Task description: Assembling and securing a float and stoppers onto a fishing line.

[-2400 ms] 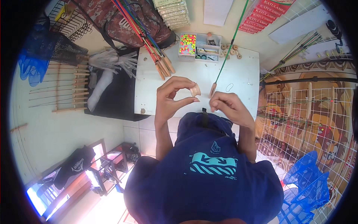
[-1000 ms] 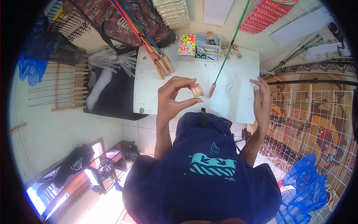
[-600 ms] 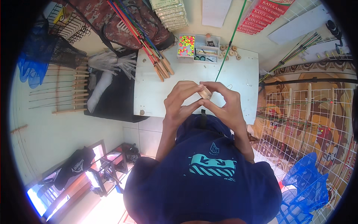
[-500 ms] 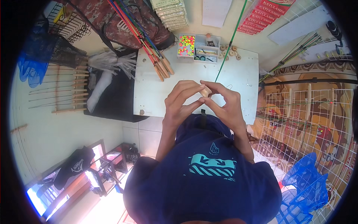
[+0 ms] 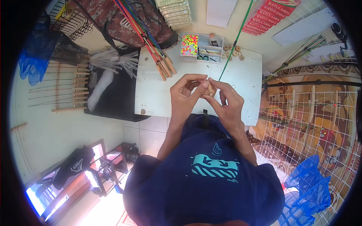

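A small round tan spool (image 5: 212, 90), apparently wooden, is held above the table's front part, close to my chest. My right hand (image 5: 229, 98) grips it between thumb and fingertips. My left hand (image 5: 187, 92) is closed in a pinch right against the spool's left side; what lies between those fingertips is too small to make out. Just beyond my fingers, a slim green rod (image 5: 234, 44) slants up from the white table (image 5: 158, 94). Several similar tan discs with centre holes (image 5: 233, 52) lie at the table's back.
A divided white box (image 5: 211, 51) holds bright coloured beads and small items. Red, blue and green rods with cork-coloured handles (image 5: 164, 67) lie at the back left, by a camouflage bag (image 5: 130, 28). A white wire rack (image 5: 301, 124) stands at the right, with blue netting (image 5: 309, 180) below.
My left hand has shifted from holding the spool's far edge to a pinch at its left side. The spool has turned in my right fingers, showing more of its round face.
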Motion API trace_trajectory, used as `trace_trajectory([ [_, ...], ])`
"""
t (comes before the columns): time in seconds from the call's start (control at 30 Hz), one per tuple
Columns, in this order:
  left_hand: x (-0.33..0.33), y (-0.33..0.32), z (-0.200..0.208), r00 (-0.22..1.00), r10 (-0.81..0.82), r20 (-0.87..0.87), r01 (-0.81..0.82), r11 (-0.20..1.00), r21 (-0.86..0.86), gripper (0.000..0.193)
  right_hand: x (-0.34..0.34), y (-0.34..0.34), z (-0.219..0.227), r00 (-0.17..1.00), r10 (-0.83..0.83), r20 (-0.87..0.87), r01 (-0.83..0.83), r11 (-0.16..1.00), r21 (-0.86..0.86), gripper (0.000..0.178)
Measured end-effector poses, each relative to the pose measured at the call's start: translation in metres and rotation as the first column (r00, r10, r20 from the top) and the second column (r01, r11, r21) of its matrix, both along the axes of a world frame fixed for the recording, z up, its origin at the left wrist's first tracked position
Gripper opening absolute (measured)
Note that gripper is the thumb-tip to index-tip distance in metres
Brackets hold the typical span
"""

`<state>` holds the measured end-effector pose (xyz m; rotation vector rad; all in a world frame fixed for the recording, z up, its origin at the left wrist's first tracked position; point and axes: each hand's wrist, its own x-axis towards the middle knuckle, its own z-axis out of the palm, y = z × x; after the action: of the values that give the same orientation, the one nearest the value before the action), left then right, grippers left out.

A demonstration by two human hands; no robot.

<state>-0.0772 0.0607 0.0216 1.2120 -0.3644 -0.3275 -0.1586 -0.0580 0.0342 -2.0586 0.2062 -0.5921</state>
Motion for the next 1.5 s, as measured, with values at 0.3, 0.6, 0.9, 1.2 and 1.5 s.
trace_trajectory([
  [0.3, 0.012, 0.008, -0.014, 0.916, -0.284, -0.282, 0.224, 0.948, -0.226, 0.027, -0.002, 0.002, -0.007, 0.998, 0.014, 0.06, -0.015, 1.0, 0.011, 0.042],
  [0.6, 0.007, 0.008, -0.008, 0.796, -0.417, -0.438, 0.319, 0.905, -0.281, 0.031, 0.002, -0.004, -0.017, 0.982, 0.038, 0.187, -0.022, 0.996, -0.087, 0.041],
  [0.9, 0.004, 0.011, -0.023, 0.956, -0.203, -0.213, 0.158, 0.965, -0.209, 0.021, -0.006, -0.012, -0.003, 0.999, -0.019, 0.028, 0.021, 0.998, -0.056, 0.034],
  [1.2, 0.003, 0.015, -0.019, 0.973, -0.183, -0.143, 0.158, 0.973, -0.169, 0.017, -0.016, -0.024, -0.012, 0.992, 0.094, -0.086, -0.096, 0.995, -0.018, 0.008],
  [1.5, 0.0, 0.019, -0.013, 0.915, -0.273, -0.297, 0.214, 0.953, -0.216, 0.022, -0.021, -0.036, -0.021, 0.981, 0.14, -0.134, -0.129, 0.988, 0.09, 0.007],
])
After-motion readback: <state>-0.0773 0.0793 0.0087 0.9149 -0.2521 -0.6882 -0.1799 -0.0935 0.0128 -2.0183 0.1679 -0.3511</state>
